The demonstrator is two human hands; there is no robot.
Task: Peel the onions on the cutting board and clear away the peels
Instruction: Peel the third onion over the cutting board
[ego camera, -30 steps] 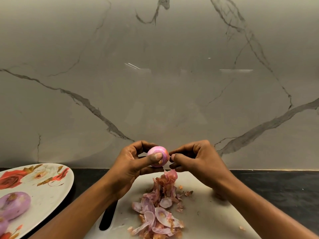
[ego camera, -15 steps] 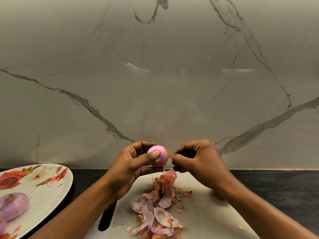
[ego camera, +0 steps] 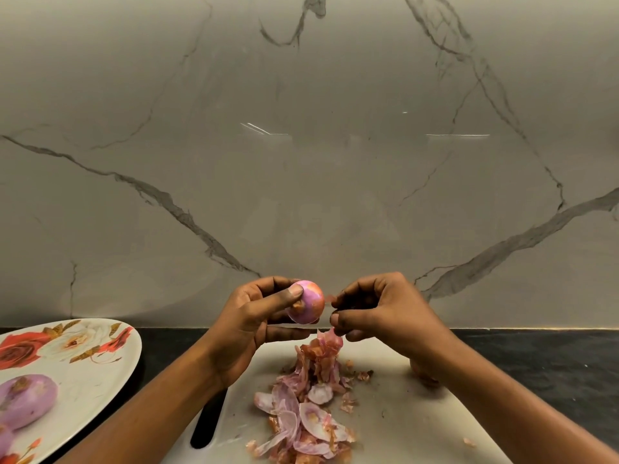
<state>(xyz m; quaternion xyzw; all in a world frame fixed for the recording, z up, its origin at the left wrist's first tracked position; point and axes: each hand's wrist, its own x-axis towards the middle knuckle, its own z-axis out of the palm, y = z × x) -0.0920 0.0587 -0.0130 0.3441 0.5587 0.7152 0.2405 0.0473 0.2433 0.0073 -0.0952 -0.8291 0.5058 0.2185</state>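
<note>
My left hand [ego camera: 254,323] grips a small pink onion [ego camera: 310,306] above the white cutting board [ego camera: 402,413], thumb pressed on its top. A few centimetres to its right, my right hand [ego camera: 385,313] pinches a thin strip of onion skin [ego camera: 331,336] between thumb and fingertips; another scrap shows at its fingers near the onion. Below the hands a pile of pink and brown peels [ego camera: 308,410] lies on the board. A peeled purple onion [ego camera: 25,400] lies on the floral plate [ego camera: 100,370] at the left.
The board has a dark handle slot [ego camera: 207,420] at its left side. Around it runs a black countertop [ego camera: 536,356], backed by a grey marble wall [ego camera: 301,162]. Another onion peeks in at the plate's lower left edge [ego camera: 5,437].
My right hand has pulled a little to the right and away from the onion, drawing off a strip of skin. The left hand and the onion have stayed in place.
</note>
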